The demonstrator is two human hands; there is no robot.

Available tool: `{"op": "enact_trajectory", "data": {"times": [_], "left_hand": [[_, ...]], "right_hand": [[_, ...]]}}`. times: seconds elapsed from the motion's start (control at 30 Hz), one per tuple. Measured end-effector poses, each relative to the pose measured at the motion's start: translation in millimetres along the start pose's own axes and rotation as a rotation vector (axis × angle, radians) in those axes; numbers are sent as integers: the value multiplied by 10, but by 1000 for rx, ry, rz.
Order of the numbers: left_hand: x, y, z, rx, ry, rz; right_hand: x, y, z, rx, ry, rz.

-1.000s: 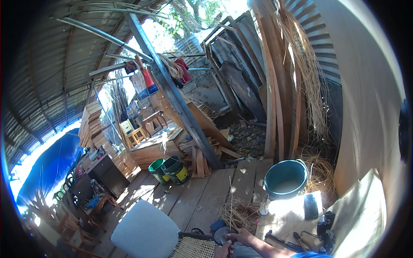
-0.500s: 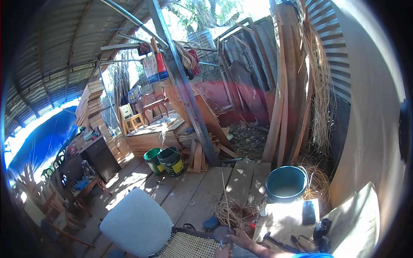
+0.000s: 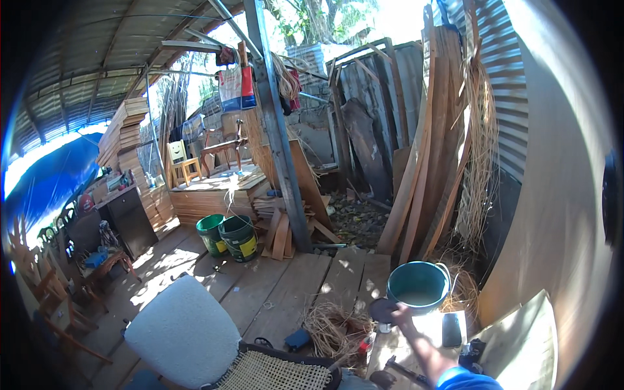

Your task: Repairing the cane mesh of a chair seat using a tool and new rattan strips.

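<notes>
My right hand (image 3: pixel 402 316) is stretched out over the light board, closed on a dark round disc (image 3: pixel 382 309). The disc's exact kind cannot be made out. Just below it stands a small white container (image 3: pixel 385 326), partly hidden, and the green bucket (image 3: pixel 419 284) with pale liquid is right behind. Near the lower edge lies a dark frame with woven cane webbing (image 3: pixel 273 373), against a pale padded cushion (image 3: pixel 183 333). My left hand does not show.
On the board (image 3: pixel 419 331) lie a dark phone-like slab (image 3: pixel 454 329) and a hammer-like tool (image 3: pixel 406 372). Loose cane strips (image 3: pixel 335 328) heap on the plank floor beside a blue object (image 3: pixel 298 338). Two buckets (image 3: pixel 238 238) stand farther off, near a post (image 3: pixel 281 130).
My right hand has moved right and away from the cane frame, carrying the dark disc toward the bucket. My left hand has left the picture. The view has shifted somewhat.
</notes>
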State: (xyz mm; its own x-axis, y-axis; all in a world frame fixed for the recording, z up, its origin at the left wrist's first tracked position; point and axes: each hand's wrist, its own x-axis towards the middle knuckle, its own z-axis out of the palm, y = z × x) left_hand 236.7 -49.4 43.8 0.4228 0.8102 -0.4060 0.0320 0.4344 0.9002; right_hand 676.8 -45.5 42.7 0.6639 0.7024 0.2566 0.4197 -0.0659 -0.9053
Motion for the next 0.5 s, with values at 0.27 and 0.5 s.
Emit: {"op": "enact_trajectory", "data": {"times": [0.27,0.5], "left_hand": [[-278,544,-370,-571,401,-28],[756,-611,45,-1005,-90,-337]], "right_hand": [[-700,10,-988,166,-124,419],[-1442,142,-921,-178,-156,491]]}}
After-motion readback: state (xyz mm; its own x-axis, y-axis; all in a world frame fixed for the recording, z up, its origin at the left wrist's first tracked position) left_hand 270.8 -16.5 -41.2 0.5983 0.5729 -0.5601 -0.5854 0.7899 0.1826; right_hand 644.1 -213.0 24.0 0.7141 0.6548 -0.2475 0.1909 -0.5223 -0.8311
